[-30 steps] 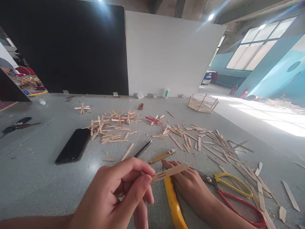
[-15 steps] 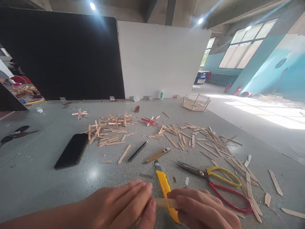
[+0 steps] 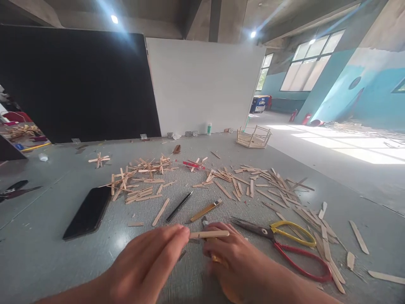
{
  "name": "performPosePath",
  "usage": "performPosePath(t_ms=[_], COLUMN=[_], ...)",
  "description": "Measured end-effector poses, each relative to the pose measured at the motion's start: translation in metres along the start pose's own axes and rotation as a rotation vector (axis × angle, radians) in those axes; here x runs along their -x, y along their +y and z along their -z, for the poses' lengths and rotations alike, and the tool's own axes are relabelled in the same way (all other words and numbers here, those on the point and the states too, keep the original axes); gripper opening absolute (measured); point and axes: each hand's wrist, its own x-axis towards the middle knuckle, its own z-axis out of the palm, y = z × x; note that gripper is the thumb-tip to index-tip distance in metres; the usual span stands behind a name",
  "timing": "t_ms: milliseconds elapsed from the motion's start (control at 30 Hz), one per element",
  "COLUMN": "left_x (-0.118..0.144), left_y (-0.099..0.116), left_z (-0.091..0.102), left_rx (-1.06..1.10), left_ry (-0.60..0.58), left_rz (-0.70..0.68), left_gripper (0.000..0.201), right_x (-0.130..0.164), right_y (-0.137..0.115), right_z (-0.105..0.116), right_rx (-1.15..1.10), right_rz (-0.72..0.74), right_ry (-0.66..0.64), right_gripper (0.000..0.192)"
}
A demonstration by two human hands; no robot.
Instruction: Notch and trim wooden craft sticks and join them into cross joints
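My left hand (image 3: 148,266) pinches one end of a flat wooden craft stick (image 3: 209,234) and holds it level just above the grey table (image 3: 47,245). The stick's other end lies across the fingers of my right hand (image 3: 236,259). That hand is curled down over a yellow utility knife (image 3: 215,258). Only a sliver of the knife's yellow body and its blade end (image 3: 205,220) show past the fingers.
Scissors with yellow and red handles (image 3: 294,245) lie right of my right hand. A black phone (image 3: 87,213), a black pen (image 3: 179,206) and a yellow-brown tool (image 3: 205,210) lie ahead. Loose wooden sticks (image 3: 142,177) cover the middle and right. A small stick frame (image 3: 253,137) stands far back.
The view has tilted upward. Both hands pinched the stick half a second ago; now my right hand has dropped onto the knife, and my left hand holds the stick higher and further forward.
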Motion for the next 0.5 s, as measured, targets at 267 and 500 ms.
performPosePath(t_ms=[267, 500], left_x=[-0.033, -0.042], left_y=[0.014, 0.019], left_z=[0.009, 0.02], left_rx=[0.955, 1.167], left_ry=[-0.313, -0.373], left_rz=[1.07, 1.244], left_gripper=[0.031, 0.057], right_x=[0.004, -0.005], right_y=[0.056, 0.072], right_z=[0.008, 0.023], right_rx=[0.396, 0.476], right_rz=[-0.154, -0.109], right_ry=[0.113, 0.102], right_gripper=[0.025, 0.062])
